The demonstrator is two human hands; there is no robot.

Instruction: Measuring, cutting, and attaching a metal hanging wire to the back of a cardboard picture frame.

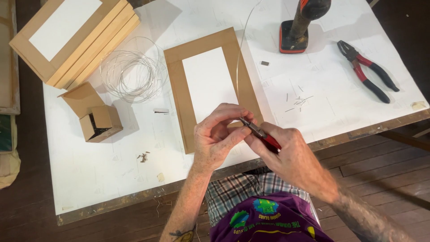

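- The right hand (286, 152) is closed round the red handles of a small pair of pliers (261, 133); the pliers' tips are pointed up and left, toward the fingers of the other hand.
- The left hand (219, 134) is curled, with thumb and fingertips pressed together at the pliers' tips. A thin strand of wire (240, 54) is seen running down from the top of the table to this pinch; what exactly is gripped between the fingertips is hidden.
- Both hands are held over the near edge of the white table (103, 175), just above the lower right corner of a flat brown frame (177, 85) with a white centre panel, which is lying face up.
- A loose coil of the same wire (132, 71) is lying to the left of the frame, touching none of the hands.
- Short cut wire pieces (299, 101) are scattered to the right of the frame; from these it is judged that some cutting is already done.
- A stack of similar frames (74, 38) is set at the far left corner. Whether these are finished cannot be told.
- A small open cardboard box (96, 118) is standing left of the frame, with tiny dark bits (143, 157) near it.
- Larger red-and-black pliers (369, 71) are lying unused at far right; a power tool on its red-and-black base (295, 33) is standing upright behind.
- No wire is seen fixed to the flat frame, so the work on it is judged to be at an early stage.
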